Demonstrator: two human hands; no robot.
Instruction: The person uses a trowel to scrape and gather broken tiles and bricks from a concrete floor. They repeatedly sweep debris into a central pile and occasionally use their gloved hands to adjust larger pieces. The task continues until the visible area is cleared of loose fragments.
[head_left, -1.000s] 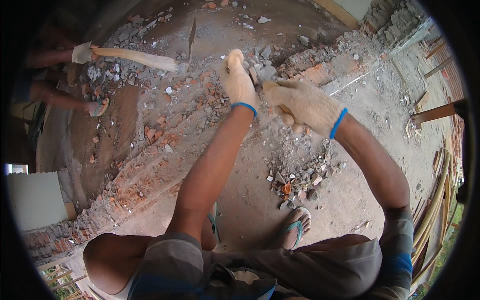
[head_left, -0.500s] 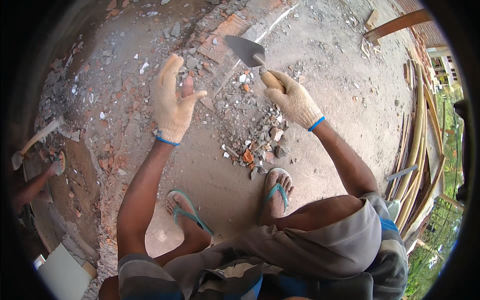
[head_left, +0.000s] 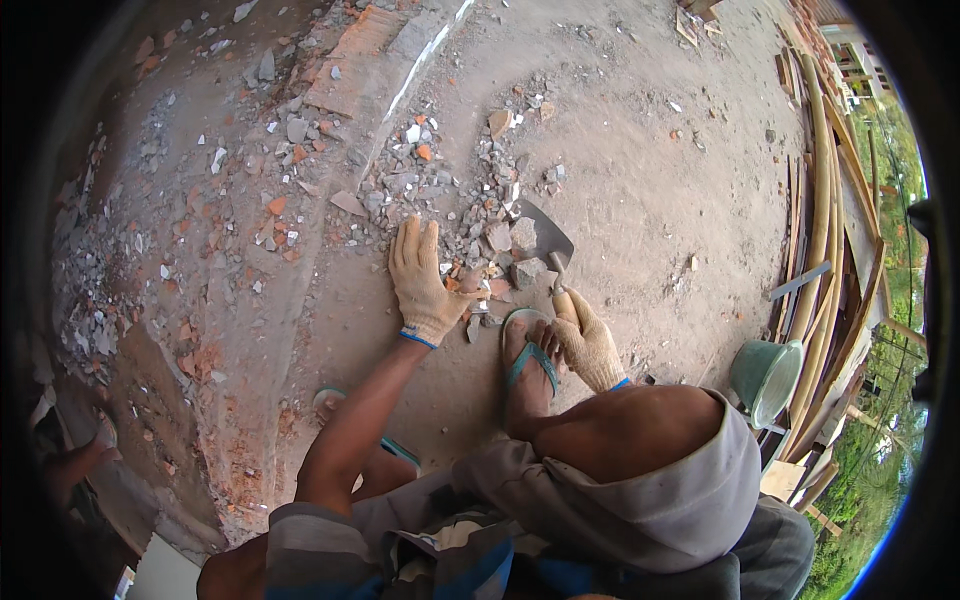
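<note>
A heap of broken masonry and tile rubble (head_left: 497, 237) lies on the dusty ground in front of my feet. My left hand (head_left: 428, 287), in a cream knit glove with a blue cuff, rests at the heap's left edge with fingers stretched out and thumb apart. My right hand (head_left: 592, 347), gloved alike, is wrapped round the wooden handle of a trowel (head_left: 550, 236). The trowel's grey blade is low against the heap's right side, beside some larger grey chunks; its far part is partly hidden by rubble.
My sandalled foot (head_left: 530, 365) stands close to the heap. A green bucket (head_left: 766, 382) tilts at the right near long wooden poles and planks (head_left: 822, 215). Scattered debris (head_left: 275, 207) covers the left ground. At the far left another person's leg (head_left: 78, 465) shows dimly.
My right hand has brought the trowel down and nearer to me, its blade now against the heap. My left hand has lowered to the rubble. The view has shifted, showing the bucket more fully.
</note>
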